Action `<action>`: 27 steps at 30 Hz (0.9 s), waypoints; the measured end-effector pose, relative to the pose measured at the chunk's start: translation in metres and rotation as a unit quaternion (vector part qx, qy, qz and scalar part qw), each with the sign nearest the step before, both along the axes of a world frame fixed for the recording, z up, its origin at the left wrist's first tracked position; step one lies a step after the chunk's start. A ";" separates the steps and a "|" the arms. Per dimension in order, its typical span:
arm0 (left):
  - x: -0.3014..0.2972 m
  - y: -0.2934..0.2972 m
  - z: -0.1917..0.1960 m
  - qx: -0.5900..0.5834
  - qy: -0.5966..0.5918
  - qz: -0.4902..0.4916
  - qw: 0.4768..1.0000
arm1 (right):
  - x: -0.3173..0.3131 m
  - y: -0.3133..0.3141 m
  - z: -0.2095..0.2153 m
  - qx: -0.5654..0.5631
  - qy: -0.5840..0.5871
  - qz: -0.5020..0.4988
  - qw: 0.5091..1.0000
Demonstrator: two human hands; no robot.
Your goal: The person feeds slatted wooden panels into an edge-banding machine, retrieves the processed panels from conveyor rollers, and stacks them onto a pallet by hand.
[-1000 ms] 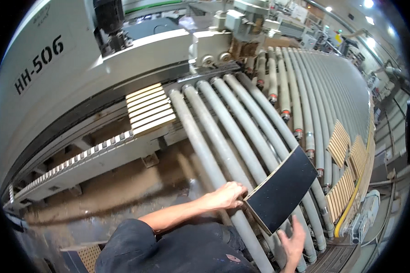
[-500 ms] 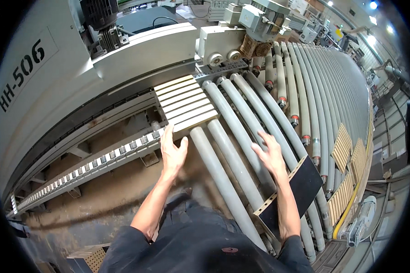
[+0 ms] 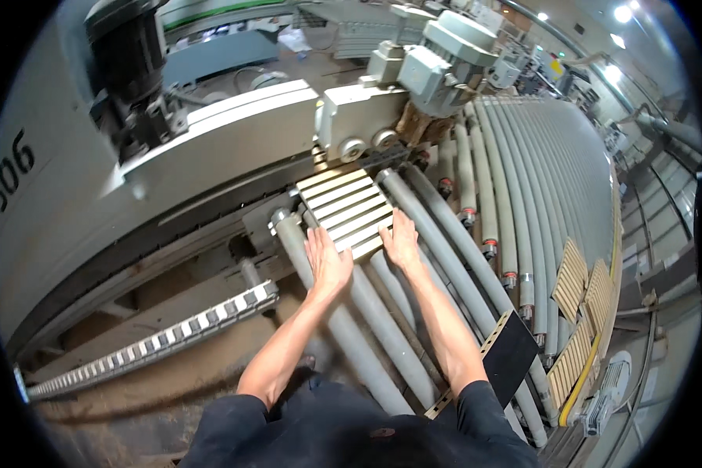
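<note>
A square slatted panel (image 3: 349,204) with pale strips and dark grooves lies on the grey rollers beside the machine. My left hand (image 3: 329,264) is at its near left corner, fingers stretched forward and palm turned inward. At the near right edge is my right hand (image 3: 400,242), fingers extended against the panel's side. Neither hand is wrapped round anything. Under my right forearm lies a black board (image 3: 510,357) with a pale, notched edge, partly hidden by the arm and sleeve.
Grey rollers (image 3: 382,324) run from near me toward the machine (image 3: 242,129). A belt of pale and dark blocks (image 3: 210,320) ends left of the rollers. A motor (image 3: 448,54) stands behind the panel. More slatted panels (image 3: 571,366) lie at the right by a yellow strip (image 3: 579,378).
The slatted panel has shifted right along the rollers, away from the block belt. My right hand has come left to the panel's edge, and my left hand has followed the panel right.
</note>
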State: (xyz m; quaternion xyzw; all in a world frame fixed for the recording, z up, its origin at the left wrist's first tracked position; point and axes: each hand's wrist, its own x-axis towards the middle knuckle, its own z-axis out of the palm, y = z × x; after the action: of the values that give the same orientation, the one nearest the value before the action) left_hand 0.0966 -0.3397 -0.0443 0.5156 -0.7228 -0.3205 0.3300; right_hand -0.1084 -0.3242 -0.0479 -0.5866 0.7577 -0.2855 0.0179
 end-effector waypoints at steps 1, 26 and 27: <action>-0.010 0.001 -0.004 -0.008 0.003 0.014 1.000 | -0.001 0.002 0.005 0.024 -0.007 -0.017 1.000; 0.033 0.066 0.067 0.365 0.343 -0.299 0.812 | 0.069 0.230 0.067 -0.108 -0.384 -0.172 0.901; 0.039 0.077 0.089 0.350 0.358 -0.316 0.806 | 0.072 0.234 0.079 -0.126 -0.403 -0.151 0.894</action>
State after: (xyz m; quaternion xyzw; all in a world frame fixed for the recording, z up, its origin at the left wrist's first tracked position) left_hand 0.1359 -0.2631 0.0444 0.1880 -0.5152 -0.8001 0.2431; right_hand -0.0361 -0.0903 0.0313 -0.2964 0.7227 -0.5899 0.2045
